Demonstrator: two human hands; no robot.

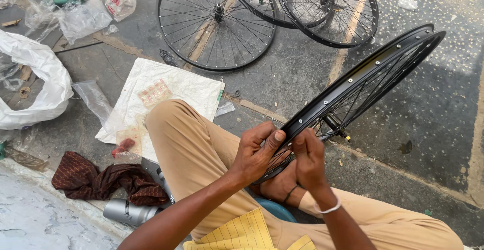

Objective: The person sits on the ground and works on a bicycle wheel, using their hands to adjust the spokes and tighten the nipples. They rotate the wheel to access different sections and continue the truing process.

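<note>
I see my left hand [257,151] and right hand [308,159] both pinched shut on the near rim of a black spoked bicycle wheel [363,81], which is held tilted above my lap. Beyond it, three more wheels [217,23] lie flat on the stone floor [433,108]; a white sack [166,91] lies beside my knee.

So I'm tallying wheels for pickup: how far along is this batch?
Three spoked wheels lie flat on the pavement, apparently finished. In hand: the left hand and right hand pinch the near edge of a black rim resting on the lap. Its spokes are in, but whether any adjusting remains can't be told.
</note>
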